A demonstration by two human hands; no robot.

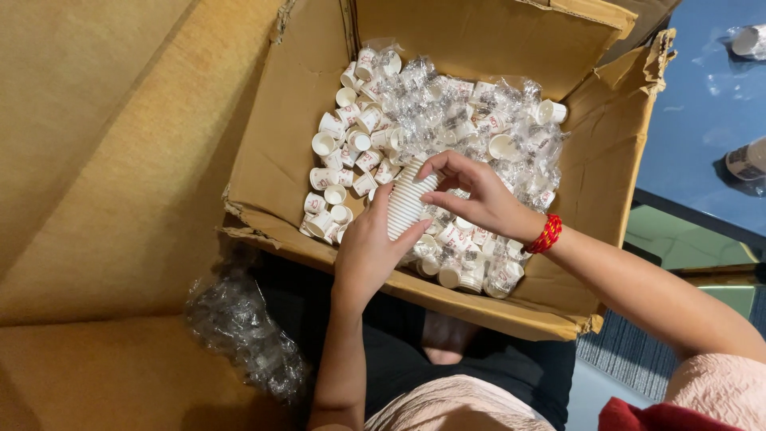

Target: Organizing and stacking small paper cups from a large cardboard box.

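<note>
Left hand (367, 251) wraps a ribbed white stack of paper cups (407, 201) from below; right hand (471, 195) pinches its far end with curled fingers. Stack sits over the middle of an open cardboard box (271, 160), above loose cups (339, 168) and crinkled clear wrap (479, 120). Risk: thin nested cups may slip apart or crush under a tight grip.

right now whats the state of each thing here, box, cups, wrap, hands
cardboard box: open, flaps up, edges torn
stack of paper cups: nested, tilted, held over the box
loose cups: scattered in the box, many on their sides
wrapped cups: in clear plastic, inside the box
crumpled plastic wrap: lying outside the box
left hand: gripping the stack
right hand: fingers on the stack's top
</note>
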